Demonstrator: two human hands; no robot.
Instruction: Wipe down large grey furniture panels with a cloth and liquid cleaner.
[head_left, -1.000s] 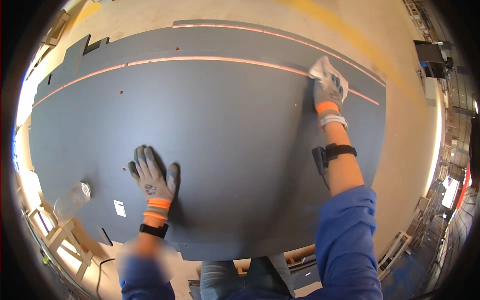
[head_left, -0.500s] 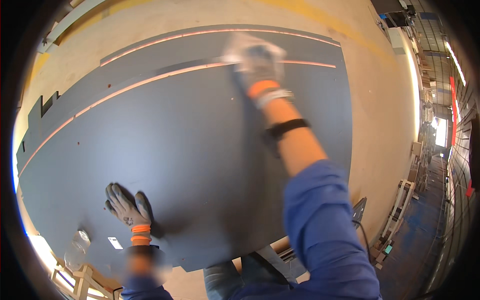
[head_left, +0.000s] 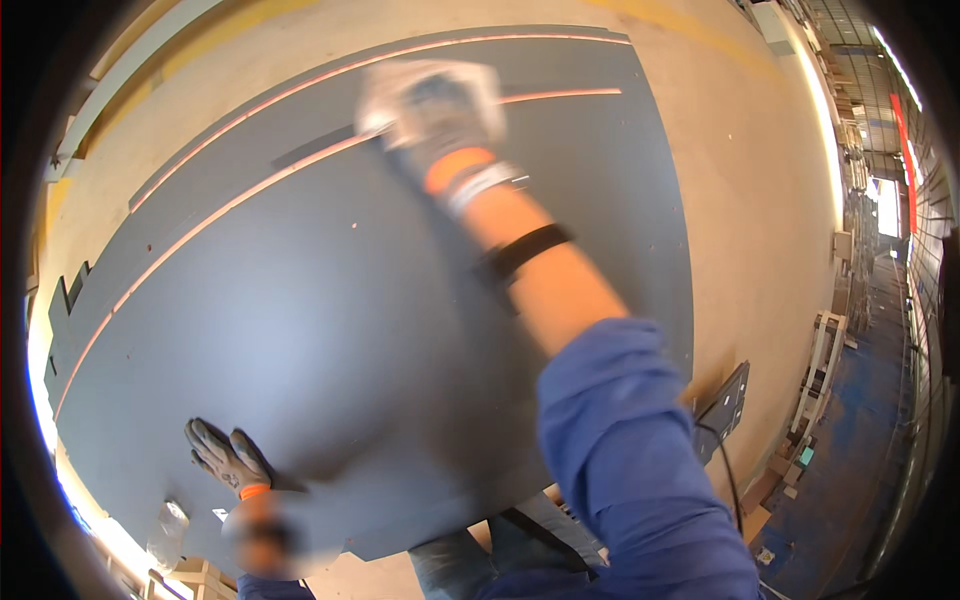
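Note:
A large dark grey panel (head_left: 300,330) lies flat in front of me, with two long pinkish-orange grooves or strips along its far side. At its far edge my right hand (head_left: 445,115), gloved and smeared by motion, presses a crumpled white cloth (head_left: 380,98) onto the surface over the nearer strip. The cloth spreads out on both sides of the fingers. My left hand (head_left: 222,458), in a grey glove with an orange cuff, rests flat on the near left of the panel, fingers stretched out and holding nothing.
A clear plastic bottle (head_left: 168,530) and a small white label (head_left: 221,515) are at the near left. Beyond the panel's right edge sits a dark device (head_left: 725,405) with a cable. Notched dark pieces (head_left: 72,290) show at the far left. Stacked material lines the aisle at right.
My right hand has swept the white cloth leftward along the strip. The whole view has shifted a little. My left hand stays flat on the panel near the label.

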